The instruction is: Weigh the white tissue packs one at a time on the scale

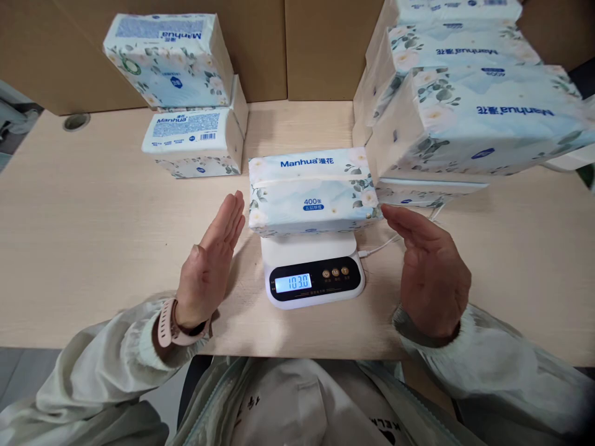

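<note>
A white digital scale (308, 248) sits on a pale wood-grain table (116, 266), its blue-lit display (293, 283) reading 103.0, with three round gold-toned buttons to the right of the digits. The Manhua tissue pack (312, 201), pale blue and white with printed flowers and leaves, lies lengthwise across the back of the scale and reaches past both its sides. It is marked 400.

To the left of the scale, the left hand (207, 266) is open and empty, palm turned inward, fingers straight and slightly apart from the pack's left end. A pink watch band (170, 323) circles that wrist. To the right of the scale, the right hand (430, 272) is also open and empty, palm inward; its fingertips are right by the pack's right end, and whether they touch it cannot be told.

A white cable (383, 246) runs from the right side of the scale toward the back. Behind the scale and to its left stands a stack of two similar packs (193, 118); behind and to its right is a larger pile of packs (488, 118). Brown cardboard (320, 49) rises behind the scale, at the back of the table.
</note>
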